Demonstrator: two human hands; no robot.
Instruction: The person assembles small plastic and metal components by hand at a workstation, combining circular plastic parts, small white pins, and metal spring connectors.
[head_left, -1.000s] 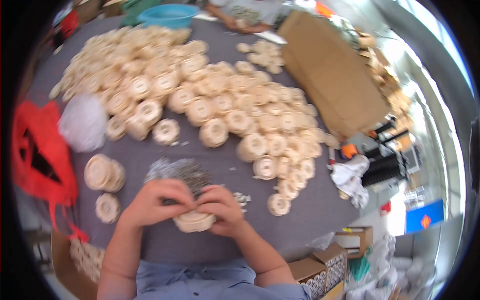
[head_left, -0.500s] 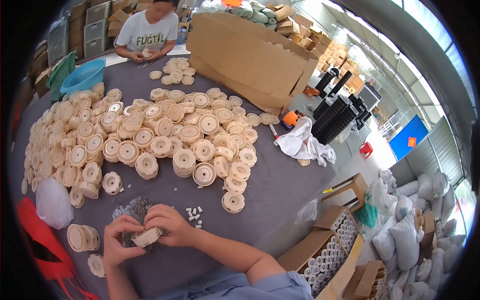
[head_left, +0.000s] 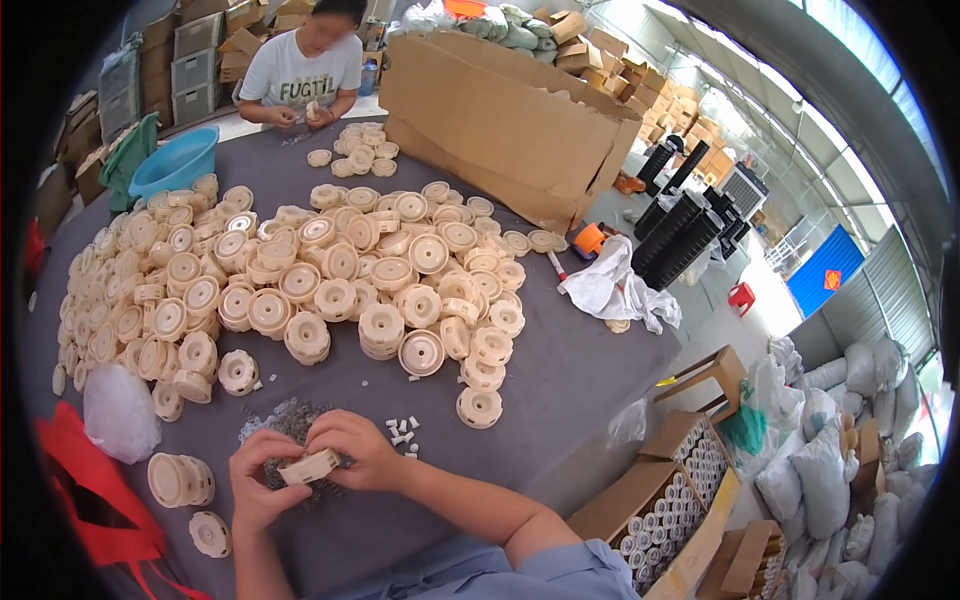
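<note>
Head view: left hand (head_left: 258, 480) and right hand (head_left: 350, 450) both close their fingers on one cream plastic wheel (head_left: 308, 467), held edge-on just above the counter (head_left: 560, 380); judging by this, a small part is being fitted into it, and the next move calls for pressing squarely; under the hands lies a heap of tiny grey pieces (head_left: 285, 425), with white pegs (head_left: 403, 432) just right of the right hand; beyond the hands, a big pile of wheels (head_left: 300, 270); further off, a blue basin (head_left: 175, 160), contents hidden, and a cardboard box (head_left: 500, 120), inside unseen.
</note>
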